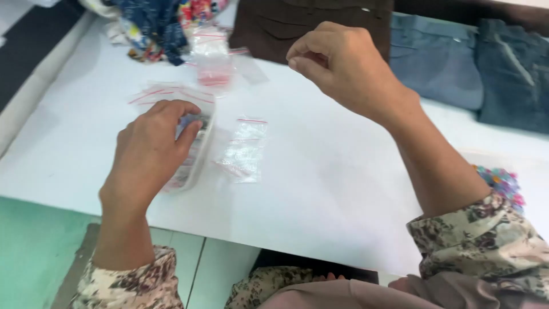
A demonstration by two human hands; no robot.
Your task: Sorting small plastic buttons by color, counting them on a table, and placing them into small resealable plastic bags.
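White desk (343,189) fills most of the view, with a green floor showing below its near edge. Along the far edge lie folded clothes: a brown garment (303,26), two pairs of jeans (474,63), and a patterned blue cloth (151,26) at the upper left.

The left hand (150,153) rests on a clear plastic tray (193,157) near the desk's left side, fingers curled over the tray's rim and pressing on the small things inside it; what those are is too blurred to tell. Just right of the tray, not touching the hand, lies a small clear bag (245,150) with a red seal strip. More such bags (214,57) sit in a loose pile farther back, near the patterned cloth.

The right hand (343,66) is raised above the desk, well apart from the tray, with thumb and fingertips pinched together; whether anything is held between them cannot be told. Coloured beads (503,183) lie at the right edge.
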